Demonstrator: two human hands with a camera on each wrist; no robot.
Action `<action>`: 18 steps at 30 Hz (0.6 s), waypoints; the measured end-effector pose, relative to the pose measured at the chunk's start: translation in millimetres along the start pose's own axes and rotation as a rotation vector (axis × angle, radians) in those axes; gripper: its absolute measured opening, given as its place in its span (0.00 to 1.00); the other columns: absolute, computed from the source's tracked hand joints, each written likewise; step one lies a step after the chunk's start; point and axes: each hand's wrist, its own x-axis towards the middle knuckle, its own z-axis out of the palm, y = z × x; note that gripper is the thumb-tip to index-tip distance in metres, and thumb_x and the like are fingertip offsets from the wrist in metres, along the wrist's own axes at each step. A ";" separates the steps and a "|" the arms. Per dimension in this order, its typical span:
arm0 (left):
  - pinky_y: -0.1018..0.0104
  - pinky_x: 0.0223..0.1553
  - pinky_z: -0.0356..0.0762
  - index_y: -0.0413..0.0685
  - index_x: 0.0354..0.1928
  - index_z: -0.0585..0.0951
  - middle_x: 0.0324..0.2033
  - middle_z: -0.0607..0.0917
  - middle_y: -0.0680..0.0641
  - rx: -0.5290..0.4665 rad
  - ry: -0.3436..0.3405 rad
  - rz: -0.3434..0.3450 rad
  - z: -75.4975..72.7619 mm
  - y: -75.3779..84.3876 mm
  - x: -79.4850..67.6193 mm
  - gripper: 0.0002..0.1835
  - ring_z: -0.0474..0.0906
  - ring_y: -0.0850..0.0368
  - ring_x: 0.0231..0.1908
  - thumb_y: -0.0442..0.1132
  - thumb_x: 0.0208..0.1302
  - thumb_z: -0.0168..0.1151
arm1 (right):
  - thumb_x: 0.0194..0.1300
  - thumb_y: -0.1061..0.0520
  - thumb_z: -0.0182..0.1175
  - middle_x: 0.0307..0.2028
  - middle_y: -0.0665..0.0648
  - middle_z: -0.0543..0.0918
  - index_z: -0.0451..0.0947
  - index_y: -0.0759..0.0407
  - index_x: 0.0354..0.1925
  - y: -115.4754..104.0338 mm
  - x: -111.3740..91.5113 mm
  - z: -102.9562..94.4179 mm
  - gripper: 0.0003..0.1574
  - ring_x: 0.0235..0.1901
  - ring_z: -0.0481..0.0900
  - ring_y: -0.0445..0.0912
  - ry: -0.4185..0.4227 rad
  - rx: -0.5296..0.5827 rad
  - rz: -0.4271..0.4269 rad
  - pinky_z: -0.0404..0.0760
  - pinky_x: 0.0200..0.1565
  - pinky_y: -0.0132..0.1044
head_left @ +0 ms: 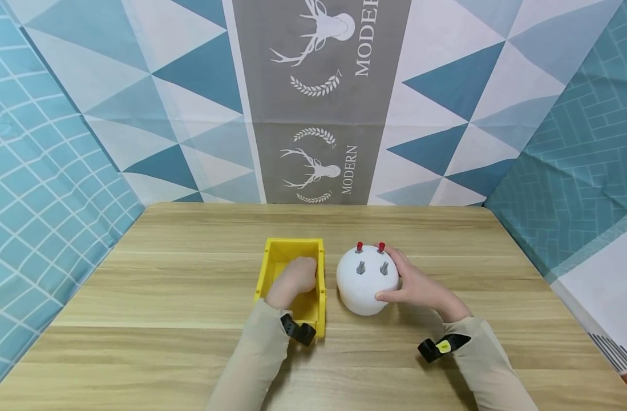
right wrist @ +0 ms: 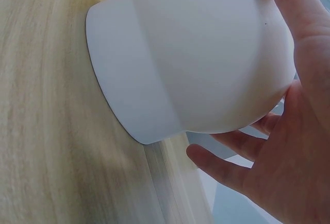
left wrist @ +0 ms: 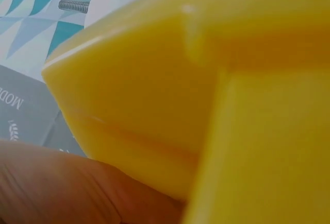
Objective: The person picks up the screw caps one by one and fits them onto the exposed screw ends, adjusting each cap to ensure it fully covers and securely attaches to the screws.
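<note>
A white rounded body point(head_left: 361, 297) stands on the table, dome-like above a wider base point(right wrist: 131, 74) in the right wrist view. Several threaded bolts point(head_left: 361, 268) stick up from its top, and the two at the back carry red caps point(head_left: 381, 247). My right hand point(head_left: 416, 286) holds its right side, thumb in front and fingers spread round behind. Left of it, my left hand point(head_left: 294, 278) reaches down into a yellow bin point(head_left: 320, 311), its fingertips hidden below the knuckles. In the left wrist view the bin's wall point(left wrist: 268, 141) covers most of the picture; one bolt point(left wrist: 73, 5) shows beyond.
The wooden table point(head_left: 154, 297) extends to both sides of the bin and the white body. Behind it hangs a patterned cloth point(head_left: 318, 108) with deer heads and triangles. Blue tile-patterned cloth point(head_left: 41, 154) hangs at the left.
</note>
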 end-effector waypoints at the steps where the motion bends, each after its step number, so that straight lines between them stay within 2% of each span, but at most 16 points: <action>1: 0.68 0.25 0.67 0.40 0.31 0.74 0.21 0.72 0.45 -0.004 -0.006 -0.002 0.0 0.1 0.3 0.05 0.68 0.55 0.21 0.28 0.60 0.49 | 0.45 0.42 0.69 0.64 0.59 0.54 0.43 0.53 0.68 -0.1 -0.1 -0.2 0.62 0.60 0.58 0.58 -0.001 -0.002 -0.002 0.61 0.56 0.62; 5: 0.69 0.26 0.66 0.40 0.32 0.75 0.22 0.72 0.45 -0.001 -0.020 -0.010 1.9 -0.6 1.9 0.04 0.68 0.55 0.23 0.28 0.60 0.49 | 0.45 0.42 0.69 0.64 0.59 0.54 0.43 0.52 0.68 -0.2 0.2 -0.4 0.62 0.60 0.58 0.57 -0.002 0.003 0.007 0.61 0.56 0.62; 18: 0.68 0.24 0.64 0.40 0.29 0.74 0.22 0.72 0.45 0.016 -0.029 0.028 -0.7 0.7 -4.3 0.06 0.68 0.54 0.23 0.25 0.57 0.49 | 0.43 0.42 0.70 0.65 0.59 0.53 0.42 0.55 0.68 -1.0 0.1 -0.2 0.65 0.61 0.57 0.58 0.000 0.007 0.030 0.60 0.57 0.63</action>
